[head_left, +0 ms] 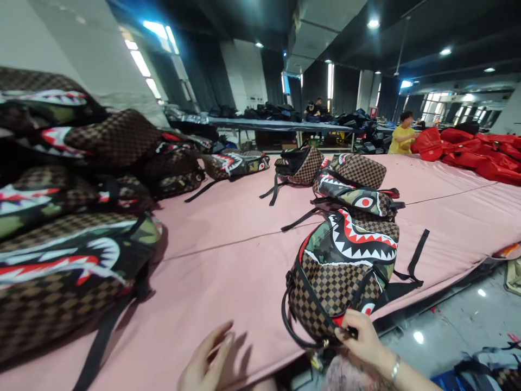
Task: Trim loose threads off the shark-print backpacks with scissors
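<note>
A backpack (329, 282) with a brown checked pattern, camouflage panels and a red-and-white shark mouth lies on the pink-covered table (211, 277) in front of me. At its near edge, my right hand (362, 339) has its fingers closed on the bag, by the red-edged opening. Exactly which part is pinched is hidden by the fingers. My left hand (207, 361) hovers low over the pink cloth, left of the backpack, fingers apart and holding nothing. A black strap (415, 260) of the bag trails to the right.
Similar backpacks (61, 271) are heaped along the left, and several more (358, 171) lie behind mine. Red bags (480, 155) are piled at the far right, beside a person in a yellow top (402, 138). The table's near edge slopes down toward me.
</note>
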A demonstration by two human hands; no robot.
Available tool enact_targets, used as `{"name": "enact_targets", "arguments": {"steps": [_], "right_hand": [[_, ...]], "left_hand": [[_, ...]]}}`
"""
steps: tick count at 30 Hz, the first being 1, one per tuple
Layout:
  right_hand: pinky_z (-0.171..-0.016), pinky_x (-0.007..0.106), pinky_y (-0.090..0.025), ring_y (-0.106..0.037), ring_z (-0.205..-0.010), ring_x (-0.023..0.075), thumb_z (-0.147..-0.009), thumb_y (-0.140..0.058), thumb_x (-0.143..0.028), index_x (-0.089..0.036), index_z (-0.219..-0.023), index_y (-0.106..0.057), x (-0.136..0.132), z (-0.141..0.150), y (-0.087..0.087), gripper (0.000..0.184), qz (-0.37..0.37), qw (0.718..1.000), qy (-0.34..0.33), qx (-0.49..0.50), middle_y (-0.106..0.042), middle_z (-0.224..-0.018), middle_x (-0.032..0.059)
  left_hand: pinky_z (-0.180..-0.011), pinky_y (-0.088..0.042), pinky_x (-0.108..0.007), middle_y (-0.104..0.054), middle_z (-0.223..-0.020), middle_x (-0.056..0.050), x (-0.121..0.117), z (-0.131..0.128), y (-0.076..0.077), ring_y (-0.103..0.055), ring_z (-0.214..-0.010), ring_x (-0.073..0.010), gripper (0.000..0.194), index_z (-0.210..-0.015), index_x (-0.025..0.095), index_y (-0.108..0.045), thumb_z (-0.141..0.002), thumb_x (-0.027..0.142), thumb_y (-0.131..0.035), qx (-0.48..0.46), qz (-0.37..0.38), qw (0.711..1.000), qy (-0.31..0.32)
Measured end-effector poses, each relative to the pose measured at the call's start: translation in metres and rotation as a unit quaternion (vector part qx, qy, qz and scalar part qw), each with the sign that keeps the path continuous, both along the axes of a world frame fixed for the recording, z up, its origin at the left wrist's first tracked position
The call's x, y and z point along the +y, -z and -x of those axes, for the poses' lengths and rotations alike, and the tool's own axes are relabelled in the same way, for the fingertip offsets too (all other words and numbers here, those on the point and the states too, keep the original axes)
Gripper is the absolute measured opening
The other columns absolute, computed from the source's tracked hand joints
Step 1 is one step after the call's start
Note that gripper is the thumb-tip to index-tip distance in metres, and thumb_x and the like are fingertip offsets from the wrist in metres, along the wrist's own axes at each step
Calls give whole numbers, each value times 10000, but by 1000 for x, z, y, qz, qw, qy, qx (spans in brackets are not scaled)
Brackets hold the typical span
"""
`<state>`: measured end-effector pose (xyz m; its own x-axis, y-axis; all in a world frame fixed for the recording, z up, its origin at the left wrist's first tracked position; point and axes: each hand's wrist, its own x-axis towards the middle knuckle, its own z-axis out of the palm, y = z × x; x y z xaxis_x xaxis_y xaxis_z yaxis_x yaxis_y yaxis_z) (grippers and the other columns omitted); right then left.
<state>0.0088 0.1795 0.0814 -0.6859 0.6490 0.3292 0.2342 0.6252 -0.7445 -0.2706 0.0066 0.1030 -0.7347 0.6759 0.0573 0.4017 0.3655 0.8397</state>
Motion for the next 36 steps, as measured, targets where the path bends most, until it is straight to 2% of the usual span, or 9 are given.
{"name": "enact_targets", "arguments": {"steps": [4, 8, 12, 16, 21, 24, 27, 32, 36], "right_hand": [[-505, 264, -355, -504, -547, 169, -750, -506, -217, -243, -546, -513, -37, -42, -4, 206, 15, 996, -83, -13, -513, -561, -7], [-487, 255, -339, -506, -512, 147, -758, -541, -290, -259, -572, -558, -70, -36, -3, 190, 1, 979, -190, -77, -544, -567, -12], [-501, 238, -294, -438, -437, 78, -783, -571, -377, -185, -458, -480, -101, 0, 23, 388, -42, 954, -285, -79, -467, -469, -42], [-501, 215, -293, -471, -483, 60, -812, -551, -403, -175, -515, -514, -131, 32, 46, 376, -63, 906, -403, -114, -499, -529, -47], [-465, 229, -250, -442, -456, 60, -809, -519, -445, -177, -489, -447, -148, 57, 30, 423, -92, 888, -440, -92, -451, -496, -58], [-451, 238, -228, -415, -455, 78, -782, -521, -442, -183, -489, -430, -136, 61, 6, 402, -81, 907, -412, -36, -434, -486, -48], [-455, 225, -260, -405, -469, 91, -789, -528, -344, -186, -523, -469, -101, 49, -12, 315, -40, 933, -358, -14, -439, -503, -34], [-531, 246, -382, -491, -528, 127, -735, -619, -295, -183, -544, -548, -9, 16, -22, 232, 4, 993, -110, 32, -529, -543, -8], [-644, 300, -456, -566, -664, 172, -729, -626, -351, -163, -709, -609, 46, -13, -25, 189, 1, 999, 38, 32, -618, -691, 32]], "left_hand": [[-1011, -374, -403, -473, -1334, -131, 39, -38, -9, -471, -1196, -252, 528, -1236, 168, -463, -775, 422, -506, -6, -69, 992, 109], [-1031, -335, -425, -519, -1301, -121, 29, -51, -1, -458, -1211, -242, 476, -1243, 173, -489, -797, 330, -441, 21, -68, 982, 177], [-990, -386, -413, -590, -1224, -96, -26, -38, 28, -534, -1130, -240, 433, -1191, 190, -553, -811, 349, -418, 52, -58, 994, 82], [-930, -443, -393, -641, -1143, -87, -91, -24, 43, -583, -1059, -248, 406, -1096, 199, -617, -770, 401, -482, 51, -61, 997, -17], [-900, -457, -414, -694, -1004, -75, -150, -38, 37, -625, -954, -260, 357, -931, 213, -674, -712, 469, -556, 39, -65, 975, -208], [-853, -476, -417, -708, -908, -79, -158, -59, 29, -643, -866, -258, 341, -852, 196, -675, -723, 485, -546, 35, -83, 948, -307], [-822, -483, -391, -705, -871, -68, -145, -83, 24, -640, -833, -239, 317, -829, 195, -665, -758, 468, -520, 31, -98, 941, -324], [-780, -480, -334, -678, -858, -43, -82, -125, 23, -612, -820, -198, 223, -828, 214, -654, -801, 376, -503, 1, -132, 961, -241], [-753, -480, -299, -636, -793, -30, -28, -153, 26, -587, -798, -178, 181, -694, 219, -638, -781, 322, -518, -46, -174, 978, -105]]}}
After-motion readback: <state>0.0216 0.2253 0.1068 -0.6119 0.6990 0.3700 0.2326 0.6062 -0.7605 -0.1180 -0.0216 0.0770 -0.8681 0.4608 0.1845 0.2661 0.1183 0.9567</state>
